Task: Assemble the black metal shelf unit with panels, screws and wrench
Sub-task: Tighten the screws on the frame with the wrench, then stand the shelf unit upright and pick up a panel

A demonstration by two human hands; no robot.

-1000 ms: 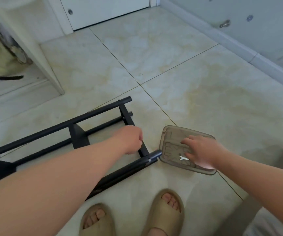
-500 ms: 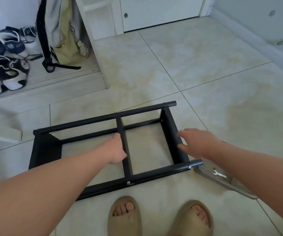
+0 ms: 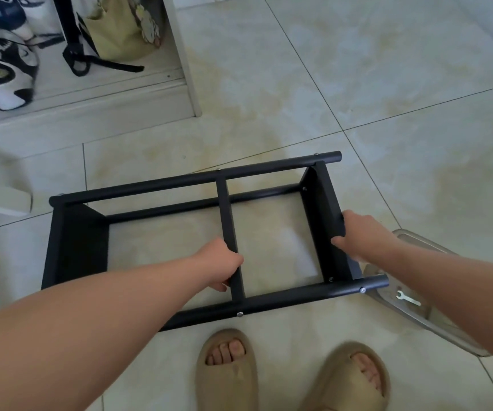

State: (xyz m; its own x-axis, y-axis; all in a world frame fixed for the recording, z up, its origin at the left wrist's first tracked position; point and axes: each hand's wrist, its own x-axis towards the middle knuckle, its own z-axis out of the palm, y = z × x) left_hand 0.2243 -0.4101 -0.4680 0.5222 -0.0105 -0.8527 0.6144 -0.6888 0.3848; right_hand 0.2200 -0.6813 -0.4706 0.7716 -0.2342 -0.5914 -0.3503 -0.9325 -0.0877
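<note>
Nearest to me are my tan sandals (image 3: 227,366) on the tiled floor (image 3: 387,84). Just past their toes is the shelf unit (image 3: 198,180), lying on its side on the floor.

My left hand (image 3: 221,262) has its fingers curled round the middle panel (image 3: 229,221), close to the near tube. My right hand (image 3: 358,232) grips the right end panel (image 3: 325,203), with the thumb on the inner face and the fingers wrapped over the outer edge.

Just right of that end, the wrench (image 3: 407,298) lies loose in a clear tray (image 3: 417,237), and neither hand touches it.

I judge the build to be well along. The left end panel (image 3: 76,241), the middle panel and the right one all sit between the tubes, and screws (image 3: 240,314) show in the near tube and along the far one. I cannot tell from here whether every screw is tight, and the lower near tube is hidden from me. What seems left is a final check with the wrench and standing the unit upright.

The unit's long axis runs left to right across the floor, with the right end angled a little farther from me. Its open side faces up toward the camera.

Beyond it, toward the far left, shoes (image 3: 2,75) and a pale bag (image 3: 115,28) sit on a raised ledge.
</note>
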